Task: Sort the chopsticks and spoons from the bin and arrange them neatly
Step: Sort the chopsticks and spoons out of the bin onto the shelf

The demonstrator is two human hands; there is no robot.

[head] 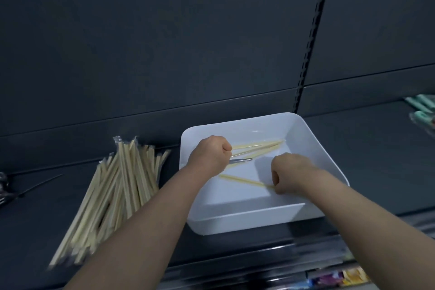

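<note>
1. Multicoloured packets (pixel 341 276) lie on a lower level at the near right, with print too blurred to read.
2. The dark grey shelf (pixel 376 160) carries the rest. Its front edge runs just below the bin, and bare surface lies open to the bin's right.
3. One white plastic bin (pixel 249 219) sits at that front edge, right of centre, with both forearms reaching over its near wall.
4. The right hand (pixel 289 172) is inside the bin. Its grip pinches the end of one pale wrapped chopstick pair (pixel 244 180) lying flat on the bin floor.
5. The left hand (pixel 209 155) is by the bin's left wall. Its grip is clenched round one thin metal handle (pixel 242 160) that pokes out rightward.
6. Three or four loose pale chopsticks (pixel 259 147) fan toward the far wall, meeting at the left fist.
7. A heap of wrapped wooden chopsticks (pixel 113 195) lies left of the bin, too many to count.
8. Some dark metal utensils (pixel 4 186) are blurred at the left edge.
9. A few teal items (pixel 421 108) lie at the far right.
10. A slotted upright strip (pixel 310 37) divides the back panel.
</note>
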